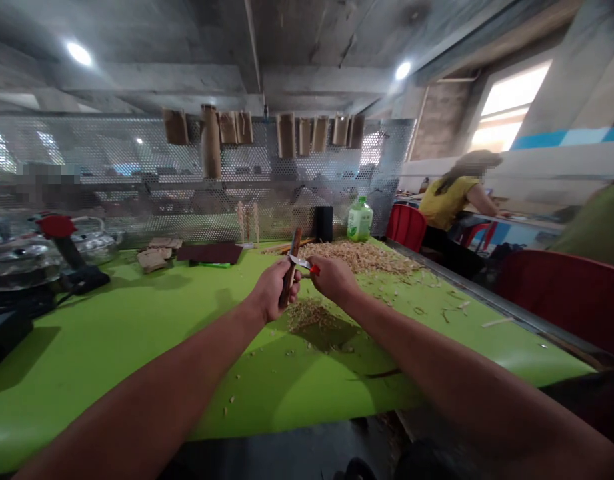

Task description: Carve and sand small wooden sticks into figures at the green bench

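My left hand (275, 288) is closed around a dark brown strip of wood (295, 245), which stands nearly upright and leans slightly to the right. My right hand (333, 277) grips a knife (299, 262) with a red handle. Its bright blade lies across the strip, just above my left fingers, and seems to touch it. Both hands are above the green tabletop (197, 360). Below them is a small pile of wood shavings (309, 315). Part of the knife's handle is hidden inside my right fist.
A larger heap of shavings (371, 257) lies behind, near a green-capped bottle (360, 220) and a black box (324, 223). Dark sheets (209, 253) and brown pieces (157, 255) lie left of centre. Kettles (21, 260) stand far left. A person in yellow (449, 200) sits at right.
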A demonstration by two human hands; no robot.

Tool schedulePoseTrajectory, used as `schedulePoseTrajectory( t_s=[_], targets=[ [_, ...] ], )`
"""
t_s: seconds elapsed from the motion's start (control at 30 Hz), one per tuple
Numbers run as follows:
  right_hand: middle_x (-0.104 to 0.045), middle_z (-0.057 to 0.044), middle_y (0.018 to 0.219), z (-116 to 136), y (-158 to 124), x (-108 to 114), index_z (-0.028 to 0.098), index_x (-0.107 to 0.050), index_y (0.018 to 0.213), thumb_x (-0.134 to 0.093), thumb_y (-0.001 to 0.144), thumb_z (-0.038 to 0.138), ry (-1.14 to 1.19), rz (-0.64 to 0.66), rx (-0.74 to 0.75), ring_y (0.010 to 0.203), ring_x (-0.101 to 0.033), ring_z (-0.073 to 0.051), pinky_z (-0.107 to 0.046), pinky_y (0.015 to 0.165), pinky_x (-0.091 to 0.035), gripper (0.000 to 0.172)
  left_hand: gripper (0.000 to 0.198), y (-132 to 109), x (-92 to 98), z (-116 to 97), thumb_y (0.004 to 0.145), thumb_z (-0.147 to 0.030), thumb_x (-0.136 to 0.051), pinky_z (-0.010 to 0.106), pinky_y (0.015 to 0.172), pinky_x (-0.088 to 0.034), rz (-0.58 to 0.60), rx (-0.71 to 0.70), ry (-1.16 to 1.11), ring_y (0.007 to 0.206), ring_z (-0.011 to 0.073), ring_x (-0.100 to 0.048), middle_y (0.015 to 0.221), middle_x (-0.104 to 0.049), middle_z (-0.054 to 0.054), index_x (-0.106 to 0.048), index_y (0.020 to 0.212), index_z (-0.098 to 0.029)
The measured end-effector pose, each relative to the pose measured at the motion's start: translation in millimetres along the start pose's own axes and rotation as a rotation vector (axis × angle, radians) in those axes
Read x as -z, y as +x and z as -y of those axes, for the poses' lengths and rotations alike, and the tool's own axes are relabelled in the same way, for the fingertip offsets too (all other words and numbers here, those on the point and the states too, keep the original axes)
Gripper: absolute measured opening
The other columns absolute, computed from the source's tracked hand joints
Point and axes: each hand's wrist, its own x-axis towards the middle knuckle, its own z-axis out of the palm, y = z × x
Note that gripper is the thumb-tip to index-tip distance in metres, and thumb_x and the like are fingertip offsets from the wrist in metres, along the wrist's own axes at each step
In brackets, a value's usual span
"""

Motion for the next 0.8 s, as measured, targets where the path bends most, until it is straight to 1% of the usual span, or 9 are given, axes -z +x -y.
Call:
schedulePoseTrajectory(
  t_s=[0.2,0.4,0.57,0.8],
  targets=[
    [-0.071,-0.006,0.083,-1,3,5,0.023,-0.068,0.094,-0.043,0.089,0.029,-0.131,0.054,-0.054,0.071,-0.06,-0.017,-0.025,0.06,-0.03,0.026,0.019,-3,-4.4,0,0.098,-0.032,-0.037,0.014,0.029,-0.027,-0.002,0.019,0.005,0.035,0.0046,-0.038,0.062,-0.047,-0.006,-0.042,0.083,-0.021],
    [-0.072,-0.01,0.09,-15,11,10,0.022,-0.07,0.097,-0.042,0.09,0.028,-0.187,0.046,-0.128,0.079,-0.064,-0.021,-0.026,0.067,-0.038,0.029,0.021,-7,-9.6,4,0.097,-0.035,-0.039,0.013,0.029,-0.024,0.049,0.064,0.041,0.035,0.0043,-0.035,0.059,-0.043,-0.007,-0.042,0.082,-0.021],
    [-0.072,-0.012,0.091,-28,17,8,0.02,-0.07,0.1,-0.041,0.09,0.026,-0.204,0.029,-0.132,0.08,-0.065,-0.022,-0.028,0.068,-0.039,0.031,0.022,-9,-15.3,4,0.097,-0.035,-0.038,0.012,0.03,-0.023,0.037,0.096,0.125,0.035,0.0036,-0.033,0.059,-0.042,-0.007,-0.043,0.082,-0.021],
    [-0.073,-0.013,0.094,-36,22,6,0.018,-0.068,0.102,-0.041,0.091,0.026,-0.21,0.013,-0.138,0.084,-0.065,-0.023,-0.028,0.069,-0.039,0.031,0.023,-12,-20.2,5,0.098,-0.036,-0.038,0.013,0.031,-0.023,0.004,0.134,0.149,0.034,0.0029,-0.033,0.059,-0.042,-0.006,-0.042,0.081,-0.02]
  ],
)
